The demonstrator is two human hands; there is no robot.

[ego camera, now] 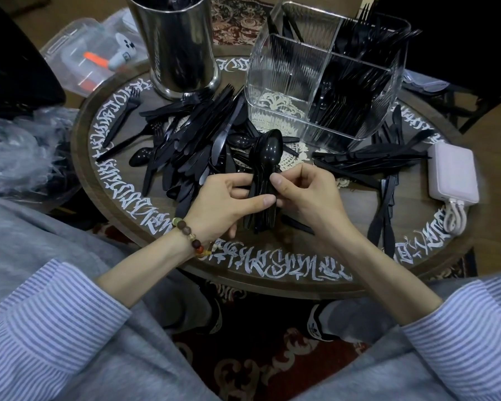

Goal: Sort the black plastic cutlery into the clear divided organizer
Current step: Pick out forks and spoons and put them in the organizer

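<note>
A stack of black spoons [265,169] stood nearly upright between the two hands, bowls at the top pointing away from the person and the handles running down toward the near counter edge, so its long axis lay along the line from the person to the organizer. The left hand [223,204] held the bundle, its grip closed around the handles with the thumb laid across the front. The right hand [307,192] pinched the same handles from the other side, fingers curled in a narrow grip.

Beyond the grip and a little to its right stood the clear divided organizer [324,82]. Its nearest compartment showed only the counter pattern through the ribbed wall, while the compartments on the far and right sides held dark forks and other cutlery standing upright. A small open patch of counter lay between the spoon bowls and the organizer's near wall.

Left of the grip and reaching behind it, a loose pile of black cutlery [191,134] spread across the round counter [272,267], pieces pointing many ways. Right of the grip more knives [368,160] lay roughly crosswise, with a few running toward the near rim. Farther right, close to the counter edge, rested a pale power bank [453,172] with a cable. Behind the pile stood a metal canister [180,44].
</note>
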